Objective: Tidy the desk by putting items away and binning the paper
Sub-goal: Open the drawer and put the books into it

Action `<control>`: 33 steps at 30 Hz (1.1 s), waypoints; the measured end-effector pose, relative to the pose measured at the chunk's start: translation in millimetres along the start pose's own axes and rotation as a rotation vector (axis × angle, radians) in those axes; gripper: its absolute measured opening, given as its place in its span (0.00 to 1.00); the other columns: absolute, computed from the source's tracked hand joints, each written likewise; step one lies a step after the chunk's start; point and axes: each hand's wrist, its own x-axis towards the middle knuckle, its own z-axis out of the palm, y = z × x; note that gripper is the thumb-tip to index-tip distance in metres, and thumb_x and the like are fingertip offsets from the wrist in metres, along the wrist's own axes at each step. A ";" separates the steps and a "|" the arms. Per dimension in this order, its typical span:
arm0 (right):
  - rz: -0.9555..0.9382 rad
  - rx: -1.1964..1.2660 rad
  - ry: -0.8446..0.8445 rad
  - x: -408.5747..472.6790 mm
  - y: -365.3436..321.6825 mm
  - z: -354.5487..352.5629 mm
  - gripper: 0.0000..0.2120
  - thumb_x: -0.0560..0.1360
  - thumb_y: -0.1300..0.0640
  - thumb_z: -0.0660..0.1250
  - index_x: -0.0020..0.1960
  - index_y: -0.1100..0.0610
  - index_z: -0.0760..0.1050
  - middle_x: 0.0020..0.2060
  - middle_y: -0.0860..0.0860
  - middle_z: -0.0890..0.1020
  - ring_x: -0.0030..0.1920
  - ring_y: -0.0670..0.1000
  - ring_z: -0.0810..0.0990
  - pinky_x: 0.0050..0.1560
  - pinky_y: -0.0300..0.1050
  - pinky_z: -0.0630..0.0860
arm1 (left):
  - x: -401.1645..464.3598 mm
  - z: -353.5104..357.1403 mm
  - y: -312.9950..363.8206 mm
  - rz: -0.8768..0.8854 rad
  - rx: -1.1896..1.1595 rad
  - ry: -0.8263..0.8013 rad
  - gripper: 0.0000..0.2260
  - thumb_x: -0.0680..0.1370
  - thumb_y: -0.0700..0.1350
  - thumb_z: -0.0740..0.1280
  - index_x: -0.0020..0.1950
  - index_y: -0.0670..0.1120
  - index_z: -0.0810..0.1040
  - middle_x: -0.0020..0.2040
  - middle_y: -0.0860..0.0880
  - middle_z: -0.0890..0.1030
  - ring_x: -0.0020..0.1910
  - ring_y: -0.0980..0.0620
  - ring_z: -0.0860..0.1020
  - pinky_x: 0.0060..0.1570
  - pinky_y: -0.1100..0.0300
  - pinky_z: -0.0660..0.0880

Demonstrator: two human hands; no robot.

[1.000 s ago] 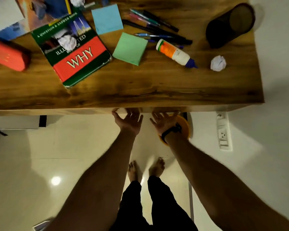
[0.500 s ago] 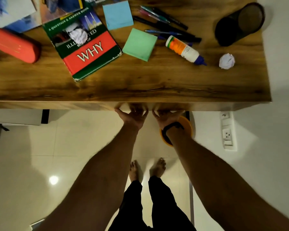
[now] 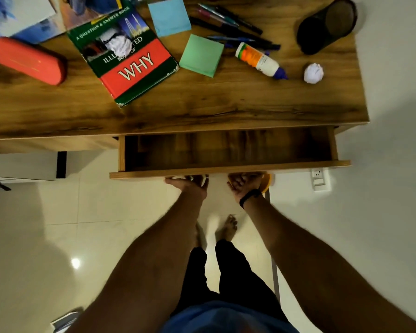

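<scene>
A wooden drawer [image 3: 228, 169] stands pulled out from under the desk [image 3: 202, 109], its inside dark and bare. My left hand [image 3: 190, 187] and my right hand [image 3: 244, 186] grip the underside of the drawer front, fingers curled beneath it. On the desk lie a green and red book [image 3: 130, 66] with a crumpled paper ball [image 3: 117, 43] on it, a second paper ball [image 3: 313, 72] at the right, a glue bottle [image 3: 259, 60], several pens [image 3: 231, 27], a green sticky pad [image 3: 201, 55], a blue sticky pad [image 3: 169, 16] and a red case [image 3: 28, 60].
A black mesh pen holder [image 3: 327, 25] lies on its side at the desk's back right. Papers [image 3: 22, 18] sit at the back left. An orange bin [image 3: 268, 183] shows on the floor behind my right wrist. A wall socket [image 3: 318, 179] is at the right.
Both hands reached under the desk edge and pulled the drawer out toward me; it now stands open.
</scene>
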 end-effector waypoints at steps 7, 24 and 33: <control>-0.902 -0.982 0.327 -83.1 36.2 -13.2 0.07 0.78 0.58 0.59 0.53 0.60 0.70 0.53 0.60 0.77 0.54 0.57 0.74 0.56 0.45 0.71 | -58.9 -34.7 15.6 1.023 0.846 0.466 0.31 0.80 0.61 0.53 0.76 0.41 0.58 0.74 0.40 0.63 0.71 0.39 0.65 0.68 0.46 0.63; -1.241 -2.045 -0.262 -129.9 28.1 3.8 0.23 0.82 0.42 0.48 0.52 0.54 0.77 0.48 0.56 0.82 0.48 0.58 0.80 0.47 0.50 0.74 | -87.6 -78.9 48.2 1.424 2.185 0.110 0.20 0.81 0.56 0.55 0.54 0.45 0.81 0.55 0.42 0.82 0.60 0.39 0.74 0.73 0.43 0.58; -1.112 -2.047 -0.491 -122.9 31.3 -18.7 0.20 0.81 0.42 0.52 0.58 0.55 0.73 0.57 0.56 0.76 0.56 0.57 0.76 0.52 0.50 0.71 | -92.6 -111.1 40.4 1.312 2.226 0.146 0.24 0.79 0.61 0.49 0.55 0.44 0.76 0.56 0.42 0.77 0.57 0.41 0.74 0.63 0.46 0.66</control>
